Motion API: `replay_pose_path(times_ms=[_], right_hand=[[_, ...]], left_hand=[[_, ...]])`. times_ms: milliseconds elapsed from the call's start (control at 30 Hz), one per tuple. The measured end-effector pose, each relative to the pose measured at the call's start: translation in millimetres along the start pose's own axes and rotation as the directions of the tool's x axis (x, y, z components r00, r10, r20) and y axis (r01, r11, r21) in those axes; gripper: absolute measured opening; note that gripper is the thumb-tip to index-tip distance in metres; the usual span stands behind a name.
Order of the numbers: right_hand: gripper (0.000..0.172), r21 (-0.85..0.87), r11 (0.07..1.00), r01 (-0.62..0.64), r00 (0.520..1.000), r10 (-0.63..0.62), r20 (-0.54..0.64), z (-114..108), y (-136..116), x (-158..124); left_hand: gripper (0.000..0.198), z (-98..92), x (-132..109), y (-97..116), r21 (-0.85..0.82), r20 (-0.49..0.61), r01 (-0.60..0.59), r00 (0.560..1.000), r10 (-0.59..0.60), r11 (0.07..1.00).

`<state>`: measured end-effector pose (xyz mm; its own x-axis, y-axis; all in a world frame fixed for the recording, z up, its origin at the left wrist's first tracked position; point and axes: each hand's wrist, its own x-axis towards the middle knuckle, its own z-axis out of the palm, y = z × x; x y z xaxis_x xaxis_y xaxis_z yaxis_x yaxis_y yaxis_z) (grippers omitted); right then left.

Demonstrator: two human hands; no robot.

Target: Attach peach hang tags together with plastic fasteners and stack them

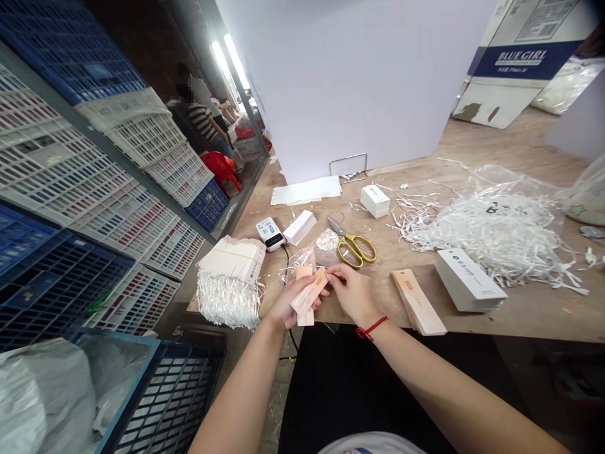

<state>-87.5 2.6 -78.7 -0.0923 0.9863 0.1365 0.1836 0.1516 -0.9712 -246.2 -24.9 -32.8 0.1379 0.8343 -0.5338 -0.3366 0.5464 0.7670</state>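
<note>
Pinching a peach tag (pixel 309 295), left hand (pixel 290 304) and right hand (pixel 352 293) gripping it, by the table edge (pixel 496 333)

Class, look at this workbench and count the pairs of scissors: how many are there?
1: a pair of gold-handled scissors lying on the wooden workbench, just beyond the person's right hand. Others could be hidden under the shredded paper.

a tag stack (pixel 418 302) lies on the table (pixel 534 315), right of scissors (pixel 353 247)

Single head-worn view, facing forward and down; close above left hand (pixel 295 302), right hand (pixel 352 293), wooden workbench (pixel 529 315).
</note>
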Motion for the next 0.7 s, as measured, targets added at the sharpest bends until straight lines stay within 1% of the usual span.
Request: replay_pose_path(times_ms=[167,500,700], right_hand=[[0.015,-0.023,1.0,-0.002,1.0,0.002,-0.016,-0.3,0.0,0.6],[0.017,-0.132,0.988,0.081,0.996,-0.084,-0.015,-0.9,-6.0,-2.3],[0.018,-0.186,0.976,0.116,0.99,-0.128,-0.056,1.4,-8.5,-4.0]], left_hand=[[0.024,0.0,-0.8,0.4,0.017,0.003,0.007,1.0,-0.007,1.0],[0.025,-1.8,-0.1,-0.2,0.022,0.02,-0.008,1.0,0.008,1.0],[0.023,-1.4,-0.1,0.7,0.041,0.027,0.0,1.0,-0.001,0.999]])
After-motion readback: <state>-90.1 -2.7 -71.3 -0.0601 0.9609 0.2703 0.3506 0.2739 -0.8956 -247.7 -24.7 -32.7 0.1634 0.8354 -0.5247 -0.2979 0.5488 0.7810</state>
